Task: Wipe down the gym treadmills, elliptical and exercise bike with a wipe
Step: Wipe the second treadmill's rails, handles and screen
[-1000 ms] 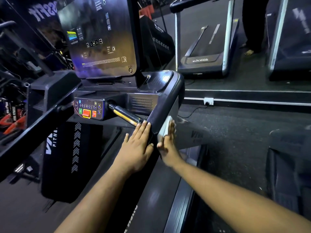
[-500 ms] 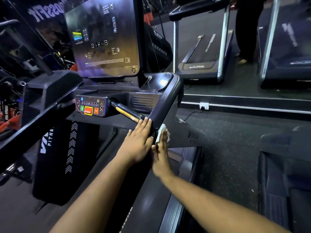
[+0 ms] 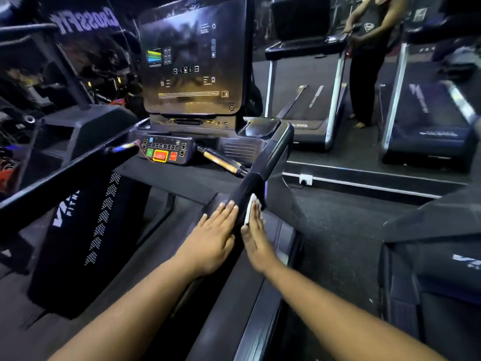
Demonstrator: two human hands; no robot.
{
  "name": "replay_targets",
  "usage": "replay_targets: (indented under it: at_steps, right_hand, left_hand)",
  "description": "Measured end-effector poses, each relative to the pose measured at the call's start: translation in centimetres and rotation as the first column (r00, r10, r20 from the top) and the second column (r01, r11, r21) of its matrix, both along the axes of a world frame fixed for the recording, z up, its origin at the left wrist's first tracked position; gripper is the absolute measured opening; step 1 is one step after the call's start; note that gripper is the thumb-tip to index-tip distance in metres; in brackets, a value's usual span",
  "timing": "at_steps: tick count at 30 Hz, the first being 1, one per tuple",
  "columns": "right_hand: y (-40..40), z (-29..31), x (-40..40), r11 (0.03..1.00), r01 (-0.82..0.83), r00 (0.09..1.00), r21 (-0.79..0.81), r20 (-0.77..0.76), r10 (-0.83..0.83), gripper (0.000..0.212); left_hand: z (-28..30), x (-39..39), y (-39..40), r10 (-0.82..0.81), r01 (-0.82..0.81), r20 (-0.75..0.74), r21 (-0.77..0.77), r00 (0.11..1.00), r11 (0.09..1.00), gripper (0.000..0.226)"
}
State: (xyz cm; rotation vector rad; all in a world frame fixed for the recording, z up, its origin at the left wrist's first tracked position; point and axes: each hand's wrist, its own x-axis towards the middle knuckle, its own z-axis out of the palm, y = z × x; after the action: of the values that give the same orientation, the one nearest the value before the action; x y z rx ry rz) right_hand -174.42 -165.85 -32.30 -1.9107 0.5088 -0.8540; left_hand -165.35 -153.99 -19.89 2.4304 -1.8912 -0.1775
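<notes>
I stand on a black treadmill whose right handrail (image 3: 270, 157) runs down from the console (image 3: 194, 66) toward me. My right hand (image 3: 256, 237) presses a white wipe (image 3: 250, 208) flat against the outer side of the rail's lower, padded end. My left hand (image 3: 212, 239) lies flat with fingers together on the rail's inner side, holding nothing. The wipe is mostly hidden under my right fingers.
The button panel (image 3: 164, 151) with green and red keys sits under the screen. The left handrail (image 3: 52, 181) crosses at left. Beyond a raised floor step (image 3: 364, 178), another person (image 3: 369, 61) stands on one of two further treadmills (image 3: 312, 110). A dark machine (image 3: 437, 256) is at right.
Both hands slid down the right handrail toward me, the right one dragging the wipe along the rail's outer side. The camera tilted up, showing more of the console and the person.
</notes>
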Motion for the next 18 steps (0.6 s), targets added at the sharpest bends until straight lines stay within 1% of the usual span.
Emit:
replay_targets:
  at_steps: [2, 4, 6, 7, 8, 10, 11, 12, 13, 14, 15, 16, 18]
  right_hand:
    - [-2.6, 2.2, -0.5, 0.99, 0.031, 0.99, -0.139, -0.133, -0.05, 0.101]
    - [-5.4, 5.1, -0.6, 0.968, 0.014, 0.946, -0.251, -0.31, -0.094, 0.105]
    - [-6.2, 7.2, -0.5, 0.938, -0.033, 0.872, -0.345, -0.468, -0.141, 0.095]
    - [-5.5, 7.7, -0.5, 0.914, -0.07, 0.85, -0.399, -0.503, -0.154, 0.089]
    - [-4.3, 7.7, -0.7, 0.893, -0.115, 0.856, -0.435, -0.499, -0.133, 0.086]
    - [-1.4, 6.8, -1.3, 0.841, -0.225, 0.912, -0.492, -0.41, 0.004, 0.088]
    - [-0.2, 6.2, -1.8, 0.798, -0.297, 0.917, -0.524, -0.39, 0.085, 0.089]
    - [0.4, 6.0, -2.2, 0.742, -0.36, 0.905, -0.565, -0.403, 0.133, 0.09]
    - [-0.1, 6.2, -2.4, 0.681, -0.404, 0.89, -0.61, -0.434, 0.139, 0.092]
    - [-1.2, 6.7, -2.3, 0.635, -0.42, 0.877, -0.649, -0.469, 0.1, 0.096]
    - [-2.5, 7.4, -2.1, 0.631, -0.405, 0.866, -0.662, -0.499, 0.031, 0.102]
    - [-4.0, 8.1, -2.0, 0.669, -0.37, 0.848, -0.645, -0.529, -0.041, 0.108]
    - [-6.5, 9.4, -1.7, 0.798, -0.26, 0.798, -0.543, -0.586, -0.139, 0.108]
  left_hand:
    - [-0.2, -0.5, 2.2, 0.003, -0.004, 0.038, 0.011, 0.999, 1.0, 0.07]
    - [-0.1, -0.9, 3.4, 0.02, -0.021, 0.061, 0.021, 0.998, 1.0, 0.073]
    - [0.1, -1.3, 4.2, 0.037, -0.038, 0.057, 0.027, 0.998, 0.999, 0.076]
    - [0.2, -1.5, 4.8, 0.046, -0.048, 0.054, 0.029, 0.997, 0.998, 0.078]
    - [0.3, -1.6, 5.6, 0.055, -0.057, 0.057, 0.034, 0.997, 0.998, 0.08]
    - [0.3, -1.9, 6.9, 0.067, -0.07, 0.069, 0.051, 0.995, 0.996, 0.084]
    - [0.3, -2.1, 7.5, 0.073, -0.076, 0.067, 0.053, 0.995, 0.996, 0.085]
    - [0.4, -2.3, 8.1, 0.083, -0.086, 0.063, 0.053, 0.995, 0.995, 0.086]
    - [0.4, -2.4, 8.6, 0.091, -0.095, 0.066, 0.055, 0.994, 0.994, 0.087]
    - [0.4, -2.6, 9.0, 0.102, -0.106, 0.07, 0.054, 0.992, 0.993, 0.089]
    - [0.3, -2.7, 9.3, 0.114, -0.118, 0.078, 0.051, 0.99, 0.992, 0.09]
    - [0.3, -2.8, 9.5, 0.125, -0.129, 0.082, 0.047, 0.989, 0.991, 0.091]
    - [0.2, -3.0, 9.5, 0.144, -0.148, 0.085, 0.042, 0.986, 0.988, 0.093]
